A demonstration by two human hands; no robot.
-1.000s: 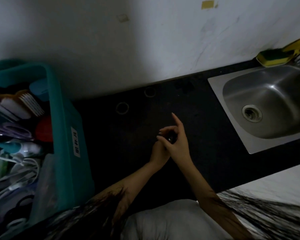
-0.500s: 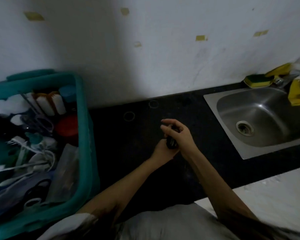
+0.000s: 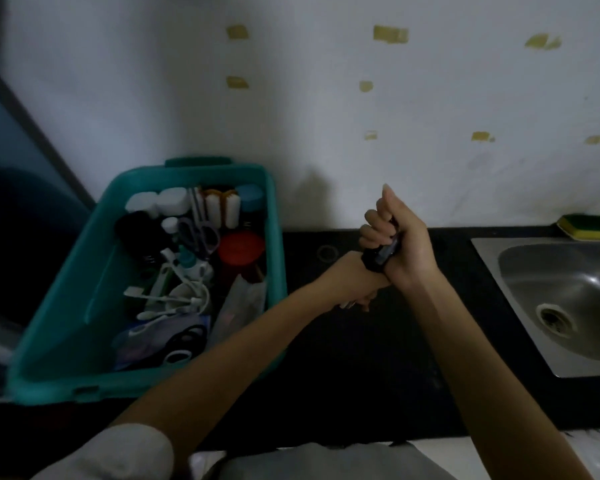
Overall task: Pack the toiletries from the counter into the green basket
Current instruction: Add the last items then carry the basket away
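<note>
Four fingers (image 3: pixel 374 225) of the right hand (image 3: pixel 409 251) we find curled tight round a dark object (image 3: pixel 381 255) set against the left wrist; the left hand (image 3: pixel 355 300) droops below it, largely hidden, and we cannot tell how its fingers lie. Both hang over the black counter (image 3: pixel 361 362), right of the green basket (image 3: pixel 94 271), which stands at the left against the far wall (image 3: pixel 326 116), filled with toiletries (image 3: pixel 187 271), scissors (image 3: pixel 201 233) and a red lid (image 3: pixel 241 247) among them.

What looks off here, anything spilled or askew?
Nothing looks spilled or broken. One oddity: the right hand grips a black object against the left wrist, away from the full green basket. A faint ring mark shows on the counter.
</note>
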